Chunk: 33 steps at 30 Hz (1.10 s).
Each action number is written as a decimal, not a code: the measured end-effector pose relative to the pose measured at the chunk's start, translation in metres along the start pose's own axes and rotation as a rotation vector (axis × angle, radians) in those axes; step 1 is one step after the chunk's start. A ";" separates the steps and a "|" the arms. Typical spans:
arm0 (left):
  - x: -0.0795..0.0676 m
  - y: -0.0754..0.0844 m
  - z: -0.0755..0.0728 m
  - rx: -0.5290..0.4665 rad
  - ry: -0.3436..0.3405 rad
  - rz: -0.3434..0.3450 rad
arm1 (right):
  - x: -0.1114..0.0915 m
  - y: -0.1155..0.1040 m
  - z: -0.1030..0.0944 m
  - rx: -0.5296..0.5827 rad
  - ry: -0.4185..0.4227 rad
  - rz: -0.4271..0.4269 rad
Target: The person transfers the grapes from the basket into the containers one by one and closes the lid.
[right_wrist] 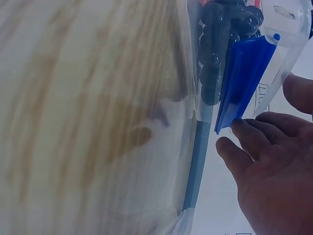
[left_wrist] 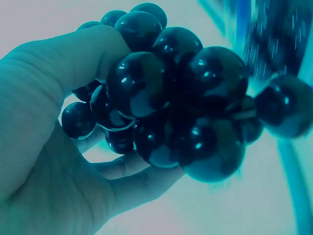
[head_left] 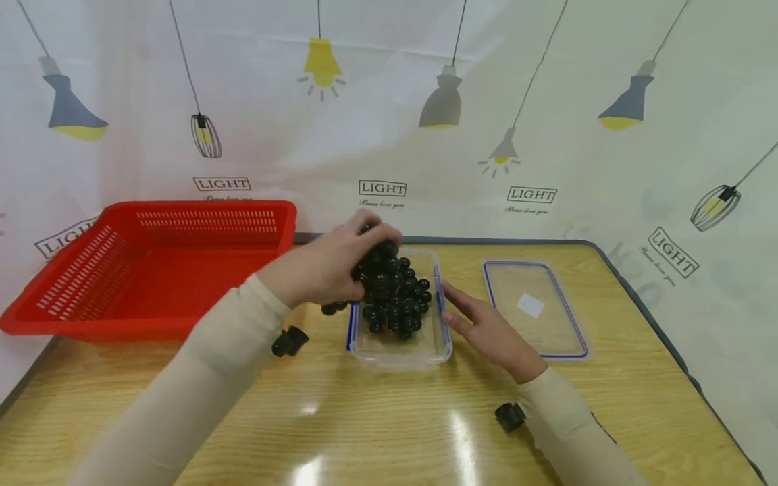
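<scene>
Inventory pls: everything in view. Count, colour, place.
backdrop: 1, printed white, rear
table: 1, light wood, before backdrop
basket: 1, red, table's left side
container: 1, clear with blue clips, table centre
lid: 1, clear with blue edging, right of container
label: 1, white, within lid's outline
grapes: apparently 2 bunches, black, one inside container, one held
devices: 2, black, one by each wrist
sleeves: 2, cream, forearms
left grip: 1, bare, holding grapes
right grip: 1, bare, at container's right side

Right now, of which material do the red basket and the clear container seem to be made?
Red basket: probably moulded plastic, slightly shiny, judging by its uniform colour and slotted walls. Clear container: probably smooth, glossy plastic, being transparent with bright edges; glass remains possible.
</scene>
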State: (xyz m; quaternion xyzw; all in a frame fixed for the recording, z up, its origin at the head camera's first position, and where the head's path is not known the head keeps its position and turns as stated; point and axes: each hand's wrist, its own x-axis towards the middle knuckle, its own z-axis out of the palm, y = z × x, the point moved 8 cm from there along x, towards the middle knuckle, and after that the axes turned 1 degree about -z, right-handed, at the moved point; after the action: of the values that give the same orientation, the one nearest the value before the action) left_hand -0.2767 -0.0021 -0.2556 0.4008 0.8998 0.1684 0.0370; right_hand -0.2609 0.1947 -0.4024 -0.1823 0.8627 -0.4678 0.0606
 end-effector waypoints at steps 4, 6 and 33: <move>0.019 0.017 0.037 0.080 -0.052 0.043 | -0.001 0.002 -0.001 0.010 0.007 0.009; 0.025 0.021 0.052 0.114 -0.074 0.049 | 0.000 0.003 -0.002 0.006 0.013 0.007; 0.032 0.021 0.108 0.077 -0.121 0.127 | 0.001 0.000 -0.003 -0.087 0.010 -0.025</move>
State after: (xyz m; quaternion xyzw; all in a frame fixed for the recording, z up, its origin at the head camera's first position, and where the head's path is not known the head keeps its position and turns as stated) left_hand -0.2616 0.0634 -0.3479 0.4675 0.8745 0.1114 0.0653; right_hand -0.2623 0.1965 -0.4008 -0.1931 0.8802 -0.4314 0.0423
